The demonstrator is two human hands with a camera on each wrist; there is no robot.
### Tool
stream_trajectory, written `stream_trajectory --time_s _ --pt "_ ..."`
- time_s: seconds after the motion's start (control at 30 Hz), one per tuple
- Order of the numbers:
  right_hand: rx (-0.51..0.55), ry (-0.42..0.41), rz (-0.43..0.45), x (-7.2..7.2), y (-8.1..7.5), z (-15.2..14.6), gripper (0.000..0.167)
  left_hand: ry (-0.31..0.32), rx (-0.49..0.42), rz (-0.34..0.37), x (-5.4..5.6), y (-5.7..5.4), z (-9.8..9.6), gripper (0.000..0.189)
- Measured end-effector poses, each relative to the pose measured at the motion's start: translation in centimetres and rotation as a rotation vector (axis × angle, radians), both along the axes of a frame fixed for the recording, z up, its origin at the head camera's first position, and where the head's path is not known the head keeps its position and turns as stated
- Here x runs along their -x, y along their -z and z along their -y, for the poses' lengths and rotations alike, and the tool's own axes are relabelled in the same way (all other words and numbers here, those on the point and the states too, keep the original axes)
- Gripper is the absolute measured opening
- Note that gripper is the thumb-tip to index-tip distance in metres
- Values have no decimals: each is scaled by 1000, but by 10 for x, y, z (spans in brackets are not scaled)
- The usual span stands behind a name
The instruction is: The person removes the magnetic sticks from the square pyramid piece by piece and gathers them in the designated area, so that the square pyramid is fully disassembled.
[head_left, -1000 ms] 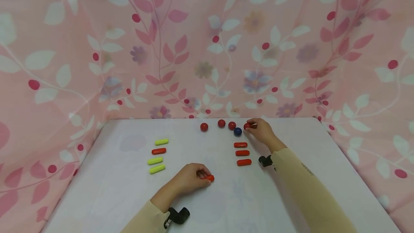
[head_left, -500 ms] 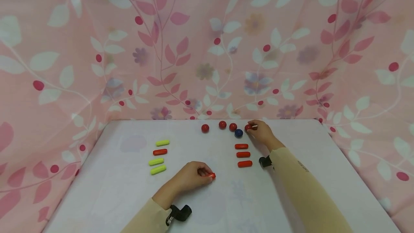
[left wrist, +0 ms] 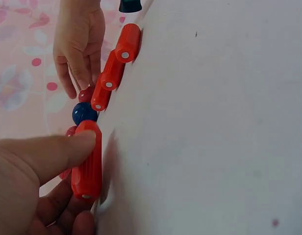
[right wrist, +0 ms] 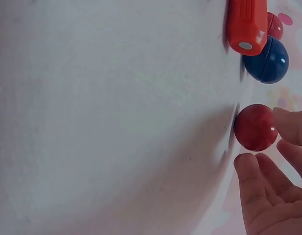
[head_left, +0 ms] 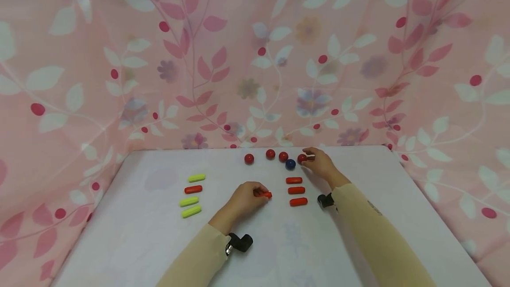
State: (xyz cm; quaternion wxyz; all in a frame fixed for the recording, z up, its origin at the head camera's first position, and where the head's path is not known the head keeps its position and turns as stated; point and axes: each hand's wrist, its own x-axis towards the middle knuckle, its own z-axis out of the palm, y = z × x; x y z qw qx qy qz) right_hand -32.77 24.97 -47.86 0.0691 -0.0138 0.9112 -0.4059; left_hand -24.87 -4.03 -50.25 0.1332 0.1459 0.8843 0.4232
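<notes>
My left hand [head_left: 246, 199] pinches a red magnetic rod [left wrist: 87, 161], ribbed with a pale disc at its end, between thumb and fingers over the middle of the table. At the back right, my right hand [head_left: 322, 165] is beside a red ball [right wrist: 256, 127]. Its thumb tip is right at the ball's edge, while the fingers stand apart below it, loosely bent. Left of that ball sits a dark blue ball [head_left: 290, 164], with another red ball [head_left: 283, 157] close behind. Three red rods [head_left: 296, 190] lie in a column in front of these balls.
On the left lie several rods, a red rod [head_left: 193, 189] among yellow-green rods [head_left: 189, 201]. Two more red balls, including one farther left [head_left: 249, 159], are near the table's back edge. A pink floral curtain [head_left: 247, 56] hangs behind the white table [head_left: 131, 234].
My left hand has moved forward and to the right with the red rod. The right hand stays by the red ball, its fingers now spread away from it.
</notes>
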Motion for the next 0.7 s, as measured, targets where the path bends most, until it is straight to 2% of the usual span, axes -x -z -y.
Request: stream_trajectory --time_s 0.23,0.43,0.53,0.6,0.7 --pt "-28 8 -12 -3 3 -3 53 -26 31 -6 3 0 -6 16" --pt "-36 -8 -9 -14 -1 -7 53 -71 24 -33 -3 1 -1 23" --pt "-74 -19 -32 -25 -7 -13 51 -122 -1 -38 -9 -7 9 28" --pt "-105 -33 -68 -34 -12 -19 50 -152 -7 -61 -15 -18 21 29" --pt "-160 -50 -145 -52 -21 -33 48 -195 32 -151 -23 -36 46 30"
